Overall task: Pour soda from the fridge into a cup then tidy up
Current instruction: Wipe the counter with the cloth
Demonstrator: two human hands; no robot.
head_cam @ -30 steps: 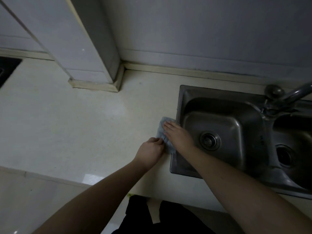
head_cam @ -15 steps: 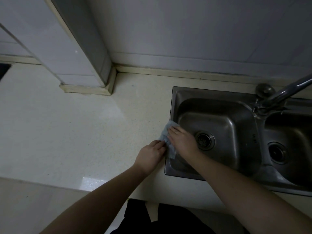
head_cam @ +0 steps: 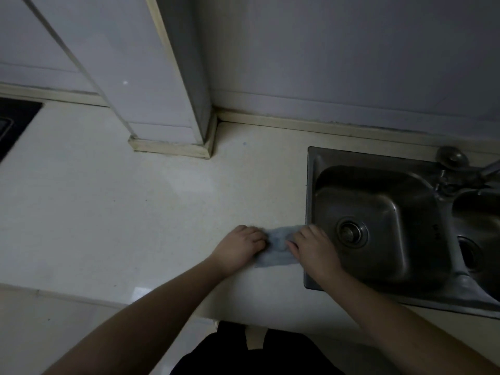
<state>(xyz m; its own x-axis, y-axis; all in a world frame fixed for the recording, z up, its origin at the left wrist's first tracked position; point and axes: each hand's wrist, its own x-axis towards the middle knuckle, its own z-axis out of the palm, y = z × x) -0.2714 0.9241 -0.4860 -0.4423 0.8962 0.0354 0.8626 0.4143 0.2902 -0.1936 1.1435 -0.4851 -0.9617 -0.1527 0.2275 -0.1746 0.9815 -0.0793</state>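
A small pale blue cloth (head_cam: pixel 278 246) lies flat on the cream countertop (head_cam: pixel 113 212), lower middle of the frame, just beside the left rim of the steel sink (head_cam: pixel 311 190). It looks thin and slightly rumpled, bunched in the middle. The left hand (head_cam: pixel 238 249) grips its left end with curled fingers; the right hand (head_cam: pixel 313 250) holds the right end, fingers bent down onto it, though the dim light makes it hard to tell whether they pinch or only press. The cloth is stretched between the hands, its long axis running left to right across the frame, roughly along the counter's front edge. Left of the hands the counter runs broad and bare toward a dark hob (head_cam: pixel 13 125) at the upper left; a wall column (head_cam: pixel 151 77) stands behind.
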